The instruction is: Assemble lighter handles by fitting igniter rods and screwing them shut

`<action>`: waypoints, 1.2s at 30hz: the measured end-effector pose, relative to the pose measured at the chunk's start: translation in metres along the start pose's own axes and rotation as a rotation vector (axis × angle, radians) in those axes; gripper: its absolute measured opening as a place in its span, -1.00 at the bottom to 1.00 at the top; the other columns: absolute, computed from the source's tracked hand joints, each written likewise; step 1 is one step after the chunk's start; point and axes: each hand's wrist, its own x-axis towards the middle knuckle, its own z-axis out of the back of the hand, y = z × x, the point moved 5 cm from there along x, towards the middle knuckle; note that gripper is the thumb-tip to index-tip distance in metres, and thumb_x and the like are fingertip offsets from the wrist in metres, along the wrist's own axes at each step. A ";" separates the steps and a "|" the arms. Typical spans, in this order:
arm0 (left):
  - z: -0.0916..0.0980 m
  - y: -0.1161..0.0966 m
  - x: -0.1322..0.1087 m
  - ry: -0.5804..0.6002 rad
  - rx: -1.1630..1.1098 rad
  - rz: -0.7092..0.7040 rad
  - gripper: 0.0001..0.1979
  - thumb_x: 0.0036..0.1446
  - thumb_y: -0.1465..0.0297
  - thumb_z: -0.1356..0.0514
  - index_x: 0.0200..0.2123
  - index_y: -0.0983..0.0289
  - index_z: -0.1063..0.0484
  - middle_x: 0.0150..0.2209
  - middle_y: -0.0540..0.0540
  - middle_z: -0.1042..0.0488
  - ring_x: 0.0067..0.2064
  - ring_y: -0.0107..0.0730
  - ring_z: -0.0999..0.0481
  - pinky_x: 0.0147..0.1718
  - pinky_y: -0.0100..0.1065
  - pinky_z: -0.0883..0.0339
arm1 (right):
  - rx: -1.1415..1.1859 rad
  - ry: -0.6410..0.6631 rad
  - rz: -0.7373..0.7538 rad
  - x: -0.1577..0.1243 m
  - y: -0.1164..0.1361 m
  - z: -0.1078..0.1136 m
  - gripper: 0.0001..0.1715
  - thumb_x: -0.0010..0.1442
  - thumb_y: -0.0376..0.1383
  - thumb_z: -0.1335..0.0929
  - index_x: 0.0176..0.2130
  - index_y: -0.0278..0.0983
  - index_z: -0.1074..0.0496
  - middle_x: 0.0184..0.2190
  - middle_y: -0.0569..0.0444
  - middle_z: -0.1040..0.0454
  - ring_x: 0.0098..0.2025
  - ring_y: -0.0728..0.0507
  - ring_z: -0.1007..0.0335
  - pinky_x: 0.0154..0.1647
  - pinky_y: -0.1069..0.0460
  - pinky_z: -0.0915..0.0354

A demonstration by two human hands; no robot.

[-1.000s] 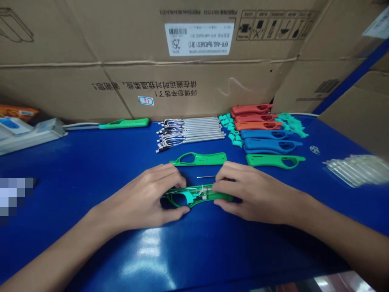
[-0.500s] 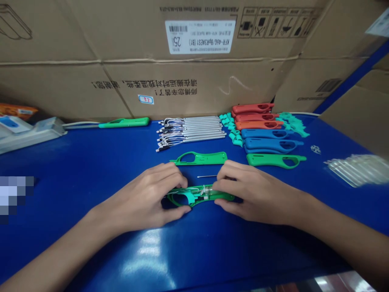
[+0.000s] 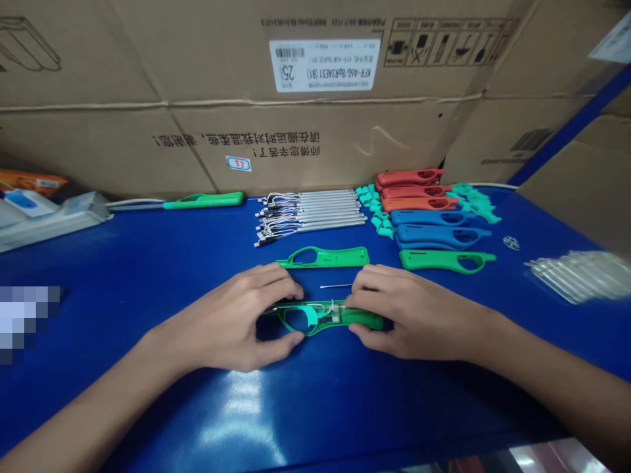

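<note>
a green plastic lighter half-shell (image 3: 325, 316), long axis left-right on the blue table (image 3: 148, 263), is pinched at each end by left hand (image 3: 236, 322) and right hand (image 3: 409, 318).

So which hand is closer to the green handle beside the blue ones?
Right. The right hand sits just in front of that green handle; the left hand is far to its left. Both hold the open green shell.

Assembly workshop: cardboard cartons (image 3: 315, 98) (shipping labels), sorted plastic handle shells (image 3: 434, 217), blue bench (image 3: 148, 263).
</note>
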 end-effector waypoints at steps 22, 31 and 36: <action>0.019 0.033 -0.013 0.119 -0.080 0.082 -0.85 0.20 0.36 -0.21 -0.40 0.17 -0.56 -0.34 0.01 -0.57 -0.32 -0.41 -0.54 -0.32 -0.40 -0.37 | -0.035 -0.001 -0.003 -0.001 0.000 0.000 -0.92 0.18 -0.36 -0.40 -0.36 -0.33 -0.49 -0.36 0.04 -0.40 -0.28 -0.11 -0.35 -0.02 -0.08 -0.33; 0.016 0.037 -0.013 0.125 -0.094 0.114 -0.86 0.20 0.32 -0.21 -0.35 0.17 -0.57 -0.33 0.01 -0.58 -0.34 -0.41 -0.54 -0.33 -0.40 -0.37 | -0.028 -0.007 -0.003 -0.001 0.000 0.001 -0.91 0.19 -0.35 -0.40 -0.36 -0.32 -0.50 -0.37 0.04 -0.41 -0.28 -0.12 -0.35 -0.02 -0.09 -0.33; 0.016 0.036 -0.011 0.143 -0.096 0.133 -0.84 0.21 0.31 -0.20 -0.35 0.18 -0.57 -0.34 0.03 -0.57 -0.35 -0.40 -0.53 -0.35 -0.39 -0.35 | 0.027 -0.087 0.036 -0.001 -0.007 0.008 -0.80 0.31 -0.31 -0.32 -0.15 -0.33 -0.53 -0.29 -0.02 -0.47 -0.21 -0.14 -0.39 -0.08 -0.08 -0.35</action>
